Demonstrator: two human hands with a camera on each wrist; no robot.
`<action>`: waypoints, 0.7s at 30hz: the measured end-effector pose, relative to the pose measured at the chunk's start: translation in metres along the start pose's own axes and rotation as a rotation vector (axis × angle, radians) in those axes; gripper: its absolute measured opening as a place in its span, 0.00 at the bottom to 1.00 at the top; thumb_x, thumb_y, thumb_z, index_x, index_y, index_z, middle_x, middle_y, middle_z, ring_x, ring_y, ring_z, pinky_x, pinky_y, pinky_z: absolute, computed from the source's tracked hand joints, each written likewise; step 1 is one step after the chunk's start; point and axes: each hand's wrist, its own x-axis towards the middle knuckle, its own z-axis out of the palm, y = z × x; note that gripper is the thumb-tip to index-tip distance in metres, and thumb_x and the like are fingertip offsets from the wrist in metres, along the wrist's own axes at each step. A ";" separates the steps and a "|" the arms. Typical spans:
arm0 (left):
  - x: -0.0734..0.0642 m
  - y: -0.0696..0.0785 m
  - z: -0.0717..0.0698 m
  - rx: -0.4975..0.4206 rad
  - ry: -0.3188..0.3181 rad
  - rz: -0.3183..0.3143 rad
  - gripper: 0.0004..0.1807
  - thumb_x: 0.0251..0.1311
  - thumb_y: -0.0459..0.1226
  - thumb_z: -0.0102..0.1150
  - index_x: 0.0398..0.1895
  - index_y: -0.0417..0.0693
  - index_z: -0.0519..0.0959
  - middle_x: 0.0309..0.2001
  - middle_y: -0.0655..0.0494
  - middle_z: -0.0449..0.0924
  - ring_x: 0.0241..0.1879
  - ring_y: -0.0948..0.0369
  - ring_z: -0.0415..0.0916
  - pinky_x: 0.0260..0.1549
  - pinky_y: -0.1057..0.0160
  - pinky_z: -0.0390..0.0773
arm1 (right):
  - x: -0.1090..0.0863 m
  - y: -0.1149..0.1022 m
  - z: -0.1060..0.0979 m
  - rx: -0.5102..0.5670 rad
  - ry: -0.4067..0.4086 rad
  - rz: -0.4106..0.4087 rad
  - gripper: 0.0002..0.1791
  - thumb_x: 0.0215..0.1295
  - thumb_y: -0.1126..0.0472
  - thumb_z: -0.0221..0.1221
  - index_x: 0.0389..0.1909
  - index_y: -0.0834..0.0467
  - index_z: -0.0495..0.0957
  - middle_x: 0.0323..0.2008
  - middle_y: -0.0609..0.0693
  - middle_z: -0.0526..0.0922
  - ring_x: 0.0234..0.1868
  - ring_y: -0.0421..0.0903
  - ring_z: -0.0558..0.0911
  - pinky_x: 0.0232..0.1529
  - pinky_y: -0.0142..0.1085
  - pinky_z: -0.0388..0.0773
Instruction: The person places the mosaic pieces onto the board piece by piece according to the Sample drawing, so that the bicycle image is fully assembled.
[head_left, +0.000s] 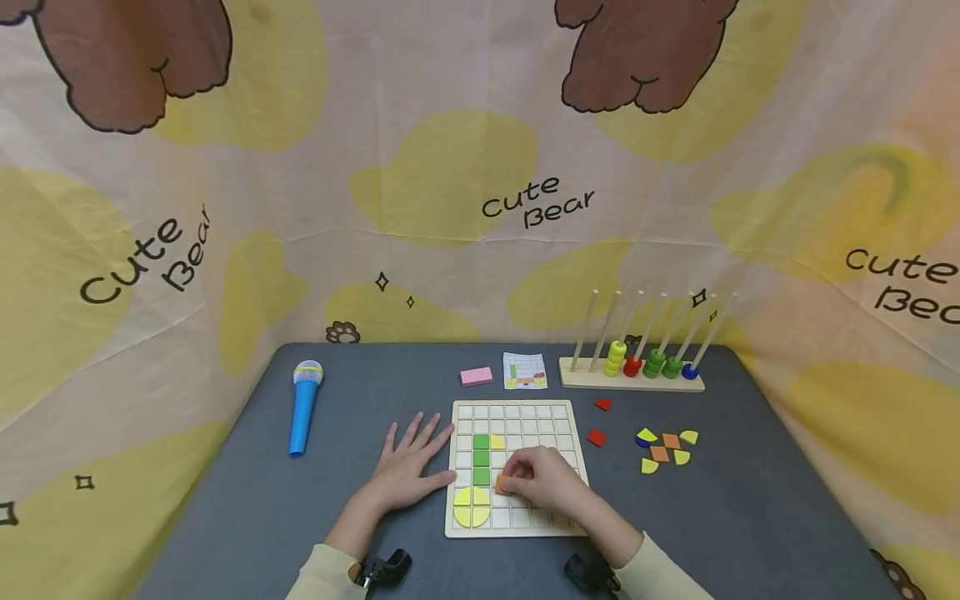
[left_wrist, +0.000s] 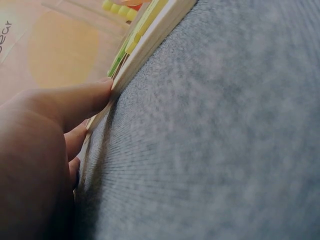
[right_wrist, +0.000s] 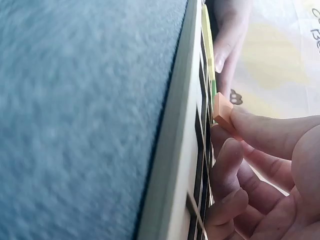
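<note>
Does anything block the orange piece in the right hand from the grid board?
Nothing visible does: the right hand pinches the orange piece over the grid board, with the green pieces to one side, though the hand hides some squares.

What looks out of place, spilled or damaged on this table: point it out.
Nothing looks spilled or damaged. The only mild oddity is right of the grid board: a yellow piece seems to overlap a blue piece, whereas the nearby red pieces lie apart.
</note>
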 end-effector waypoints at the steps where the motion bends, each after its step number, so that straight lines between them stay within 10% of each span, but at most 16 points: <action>1: 0.000 0.000 0.000 -0.002 0.000 -0.001 0.45 0.63 0.69 0.49 0.80 0.66 0.55 0.81 0.56 0.49 0.82 0.47 0.36 0.73 0.32 0.31 | 0.000 -0.001 0.001 -0.009 -0.002 -0.002 0.05 0.60 0.56 0.72 0.29 0.48 0.85 0.23 0.37 0.79 0.23 0.35 0.74 0.26 0.29 0.71; 21: 0.002 -0.002 0.003 -0.008 -0.007 -0.009 0.45 0.63 0.69 0.49 0.80 0.67 0.54 0.82 0.56 0.48 0.82 0.47 0.35 0.73 0.32 0.30 | -0.002 -0.010 0.008 -0.110 0.018 -0.001 0.08 0.54 0.57 0.75 0.25 0.47 0.84 0.21 0.35 0.77 0.23 0.33 0.72 0.26 0.29 0.70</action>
